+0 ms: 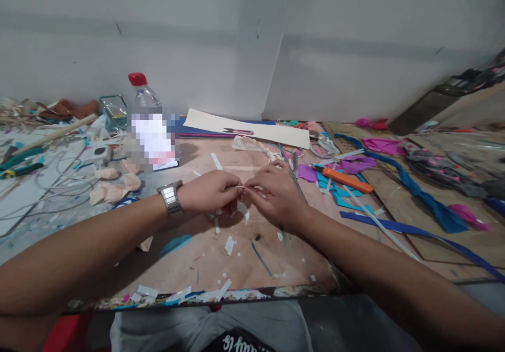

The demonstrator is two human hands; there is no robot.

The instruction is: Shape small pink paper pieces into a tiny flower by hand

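Both hands meet over the middle of the worktable (232, 154). My left hand (209, 191), with a metal watch (171, 198) on its wrist, pinches a thin, pale strip (240, 187) between thumb and forefinger. My right hand (278, 191) is closed, its fingertips pressed on the other end of that strip. Whether the strip is paper, wire or thread is too small to tell. Below the fingers lie white paper scraps (229, 245). Just right of my right hand is an orange utility knife (347, 179) on blue and purple scraps.
At the back are a red-capped bottle (145, 91), a blurred phone (155, 139), and small snips (239, 131) on a cream strip (272, 132). Green-handled pliers (21, 160) and cables lie left. Blue ribbon (418, 230) and cardboard (406, 204) lie right. A wall rises behind.
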